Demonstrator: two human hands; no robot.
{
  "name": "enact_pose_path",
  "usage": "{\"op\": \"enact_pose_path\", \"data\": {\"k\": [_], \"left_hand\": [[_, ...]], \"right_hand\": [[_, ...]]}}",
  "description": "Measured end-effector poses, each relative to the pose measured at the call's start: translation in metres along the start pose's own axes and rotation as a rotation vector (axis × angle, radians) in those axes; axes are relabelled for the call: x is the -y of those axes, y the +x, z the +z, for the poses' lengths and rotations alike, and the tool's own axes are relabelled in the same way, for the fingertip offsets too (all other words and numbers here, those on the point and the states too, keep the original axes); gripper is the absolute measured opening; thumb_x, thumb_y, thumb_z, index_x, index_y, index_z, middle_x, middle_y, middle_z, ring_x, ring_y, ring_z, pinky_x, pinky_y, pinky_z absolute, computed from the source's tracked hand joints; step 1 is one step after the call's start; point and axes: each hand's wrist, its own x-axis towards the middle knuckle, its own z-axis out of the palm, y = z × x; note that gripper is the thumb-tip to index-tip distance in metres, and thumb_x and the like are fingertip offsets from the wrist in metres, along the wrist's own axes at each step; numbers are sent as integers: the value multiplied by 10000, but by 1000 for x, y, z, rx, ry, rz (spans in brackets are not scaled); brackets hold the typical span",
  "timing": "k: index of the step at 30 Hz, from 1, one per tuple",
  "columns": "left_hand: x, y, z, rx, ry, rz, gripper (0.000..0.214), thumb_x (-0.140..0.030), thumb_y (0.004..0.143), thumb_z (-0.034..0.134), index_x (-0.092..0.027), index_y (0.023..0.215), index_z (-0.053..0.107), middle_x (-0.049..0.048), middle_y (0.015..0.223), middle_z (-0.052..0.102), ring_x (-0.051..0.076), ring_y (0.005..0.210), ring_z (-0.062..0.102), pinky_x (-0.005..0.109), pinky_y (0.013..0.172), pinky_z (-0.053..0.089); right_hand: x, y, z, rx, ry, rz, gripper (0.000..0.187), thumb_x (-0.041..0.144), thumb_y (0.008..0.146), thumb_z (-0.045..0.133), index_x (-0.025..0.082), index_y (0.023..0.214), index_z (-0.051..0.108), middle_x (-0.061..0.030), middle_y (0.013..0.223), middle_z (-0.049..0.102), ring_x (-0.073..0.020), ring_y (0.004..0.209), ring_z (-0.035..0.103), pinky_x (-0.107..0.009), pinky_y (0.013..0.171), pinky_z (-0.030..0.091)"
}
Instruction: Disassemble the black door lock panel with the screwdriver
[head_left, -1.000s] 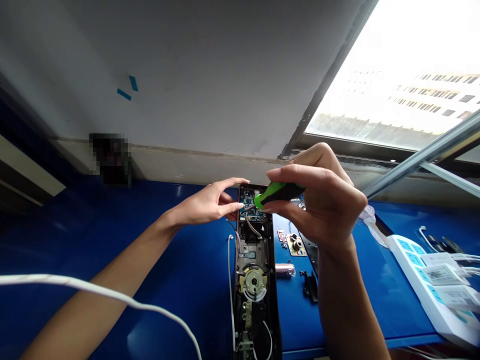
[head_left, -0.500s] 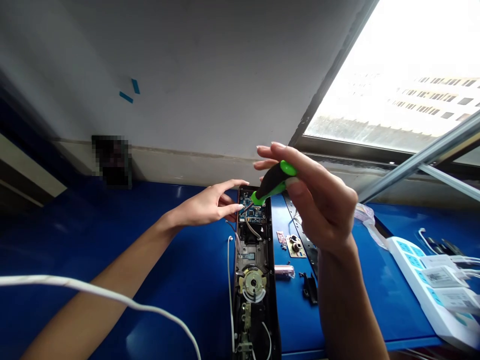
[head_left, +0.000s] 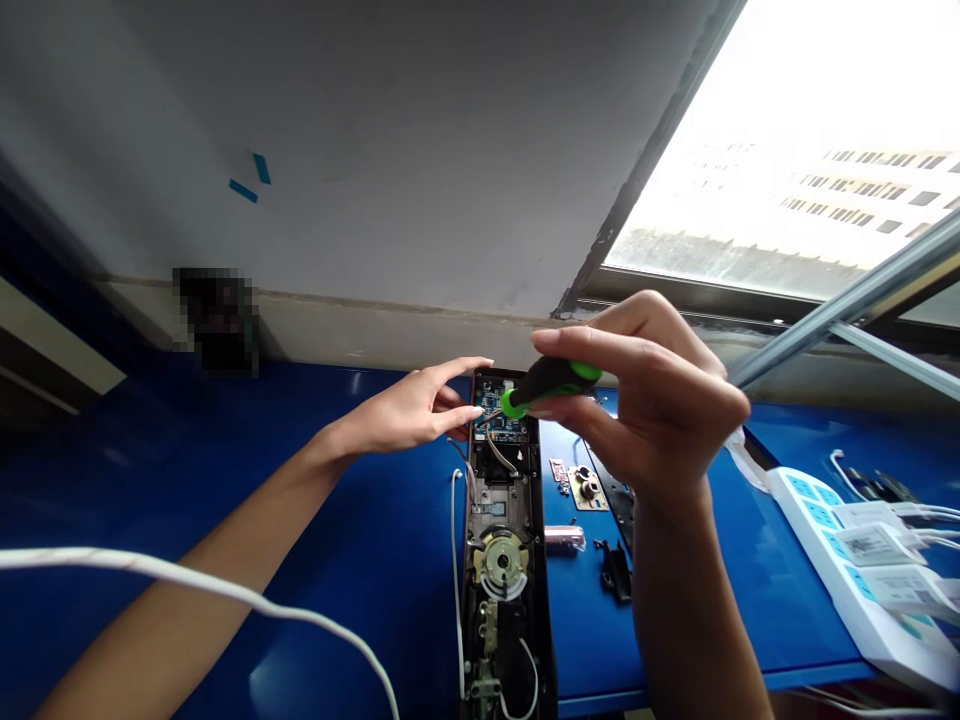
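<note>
An opened electronic door lock (head_left: 504,560) lies lengthwise on the blue bench, with a blue circuit board (head_left: 501,420) at its far end and a round brass mechanism below. My right hand (head_left: 645,400) grips a screwdriver with a green and black handle (head_left: 553,385), and its thin shaft reaches down to the circuit board. My left hand (head_left: 412,408) lies flat-fingered at the lock's far left edge, fingertips beside the board. Wires run from the board down into the lock.
Small parts lie right of the lock: a brass-coloured plate (head_left: 587,488), a pinkish cylinder (head_left: 564,538) and a black bracket (head_left: 615,572). A white power strip (head_left: 847,565) with several plugs sits at right. A white cable (head_left: 187,570) crosses the foreground.
My right hand has come down from its raised position, bringing the screwdriver from a steep tilt to a lower angle with its shaft at the board. My left hand has barely moved.
</note>
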Motion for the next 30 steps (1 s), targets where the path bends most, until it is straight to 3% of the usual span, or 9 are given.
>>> {"op": "enact_pose_path", "data": {"k": [2, 6, 11, 16, 22, 26, 30], "left_hand": [[0, 0, 0, 0, -6, 2, 709, -268, 956, 672, -242, 1595, 364, 59, 923, 803, 257, 873, 788, 380, 811, 626], [0, 1, 1, -5, 7, 10, 701, -262, 967, 653, -233, 1600, 353, 60, 935, 803, 251, 882, 787, 389, 838, 622], [-1, 0, 1, -5, 9, 0, 706, -287, 954, 668, -241, 1593, 372, 60, 936, 797, 261, 883, 782, 389, 812, 626], [-1, 0, 1, -10, 12, 11, 699, -291, 957, 657, -221, 1589, 367, 59, 921, 794, 255, 876, 778, 390, 830, 621], [-10, -2, 2, -2, 37, 1, 684, -301, 907, 702, -198, 1530, 440, 68, 939, 793, 276, 898, 771, 374, 819, 620], [-7, 0, 4, -44, 70, 46, 538, -309, 922, 665, -186, 1431, 541, 77, 983, 789, 275, 919, 765, 376, 823, 623], [2, 3, 6, -84, 50, 40, 593, -274, 897, 681, -216, 1458, 497, 54, 923, 783, 258, 844, 769, 368, 759, 632]], "right_hand": [[1, 0, 0, 22, -67, 32, 354, 321, 923, 743, 323, 1276, 735, -36, 967, 693, -184, 848, 673, -349, 679, 639], [4, 1, 1, 142, 53, 103, 438, 178, 1023, 519, 314, 1427, 618, -59, 1300, 700, -226, 1079, 708, -424, 870, 660], [3, 1, 0, 30, -6, 19, 355, 293, 868, 808, 313, 1220, 763, -34, 973, 705, -191, 870, 703, -354, 722, 657], [6, 3, 0, 141, 104, 59, 438, 140, 1007, 568, 270, 1420, 635, -78, 1283, 717, -222, 1102, 712, -423, 920, 637], [5, 3, 7, 77, 93, -49, 373, 184, 868, 804, 219, 1236, 754, -53, 1039, 762, -155, 849, 716, -309, 730, 637], [7, 3, 12, 100, 115, -1, 367, 150, 938, 699, 222, 1298, 705, -58, 1145, 770, -170, 951, 739, -321, 810, 657], [9, 3, 10, 147, 168, 67, 473, 91, 908, 705, 262, 1348, 668, -31, 1210, 775, -200, 1018, 767, -349, 859, 674]]}}
